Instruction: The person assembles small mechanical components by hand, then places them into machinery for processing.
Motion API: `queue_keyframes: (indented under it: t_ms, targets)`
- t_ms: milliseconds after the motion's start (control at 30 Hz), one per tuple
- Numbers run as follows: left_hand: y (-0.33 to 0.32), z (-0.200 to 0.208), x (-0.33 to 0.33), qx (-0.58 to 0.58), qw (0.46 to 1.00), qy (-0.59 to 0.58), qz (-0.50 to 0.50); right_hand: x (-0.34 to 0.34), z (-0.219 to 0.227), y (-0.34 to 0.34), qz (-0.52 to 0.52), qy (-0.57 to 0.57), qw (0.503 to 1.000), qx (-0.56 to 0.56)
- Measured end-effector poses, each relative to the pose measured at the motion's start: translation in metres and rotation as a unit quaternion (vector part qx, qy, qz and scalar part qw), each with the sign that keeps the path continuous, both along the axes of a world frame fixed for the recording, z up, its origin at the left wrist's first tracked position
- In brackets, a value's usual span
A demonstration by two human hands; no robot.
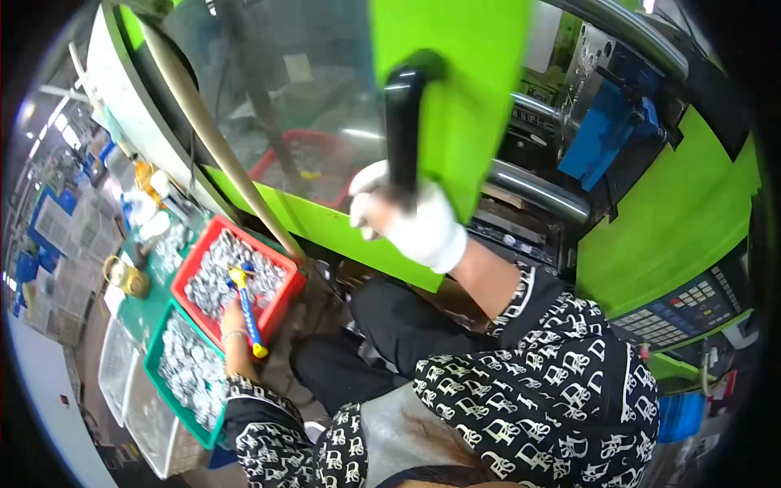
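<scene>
One black handle [404, 122], upper centre, was held by the right hand [423, 228], fingers curled, best set firmly; the left hand's [233, 319] finger state, lower left, couldn't be told.

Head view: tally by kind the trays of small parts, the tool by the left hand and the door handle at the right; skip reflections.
Red tray: 1
Green tray: 1
Blue-and-yellow tool: 1
Black door handle: 1
Total: 4

tape roll [136, 283] on green tabletop [160, 288]
</scene>
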State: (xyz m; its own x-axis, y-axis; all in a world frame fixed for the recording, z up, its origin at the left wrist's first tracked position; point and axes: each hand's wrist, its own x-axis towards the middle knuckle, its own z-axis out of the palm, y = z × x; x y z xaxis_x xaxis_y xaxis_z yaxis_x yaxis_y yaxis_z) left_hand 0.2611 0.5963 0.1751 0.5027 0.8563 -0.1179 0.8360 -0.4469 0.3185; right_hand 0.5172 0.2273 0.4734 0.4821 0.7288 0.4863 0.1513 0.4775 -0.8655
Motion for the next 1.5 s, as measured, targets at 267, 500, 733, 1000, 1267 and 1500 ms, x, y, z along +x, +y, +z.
queue_keyframes:
  t_ms: [267, 500, 733, 1000, 1267, 1500]
  targets:
    - [-0.007, 0.043, 0.011, 0.123, 0.963, -0.178, 0.159, 0.015, -0.009, 0.110, 0.029, -0.066, 0.997, 0.022]
    - [0.007, 0.056, 0.005, -0.260, 0.537, -0.724, 0.344, 0.017, -0.011, 0.145, 0.054, -0.042, 0.998, 0.005]
    - [0.008, 0.061, -0.011, -0.394, 0.202, -0.860, 0.256, 0.012, -0.008, 0.150, 0.059, -0.047, 0.997, 0.010]
    - [-0.071, 0.119, 0.007, -0.476, 0.158, -0.860, 0.097, 0.016, -0.027, 0.138, -0.128, -0.300, 0.943, 0.066]
    - [-0.277, 0.139, 0.038, -0.608, 0.192, -0.762, 0.113, -0.071, -0.119, 0.050, 0.116, -0.451, 0.884, -0.034]
    - [-0.357, 0.082, 0.034, -0.676, 0.137, -0.672, 0.269, -0.065, -0.168, -0.010, 0.244, -0.446, 0.845, -0.169]
